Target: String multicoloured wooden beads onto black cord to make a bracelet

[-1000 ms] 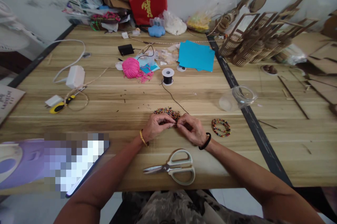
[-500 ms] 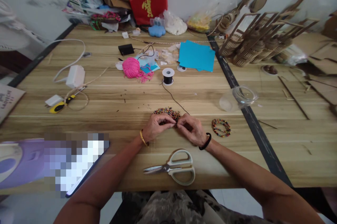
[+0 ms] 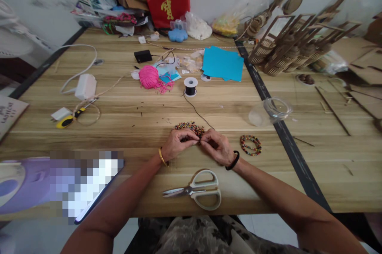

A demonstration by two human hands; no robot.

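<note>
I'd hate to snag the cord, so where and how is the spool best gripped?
Probably by the rim of its white top flange, coming from above: the spool stands upright with that flange facing up, while the black cord trails from its near side toward the right hand, so reaching in from there could snag it.

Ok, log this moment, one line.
left hand: pinching by bead pile; right hand: pinching alongside; black cord: spool to right hand; pinched item: unclear; scissors: unheld
</note>
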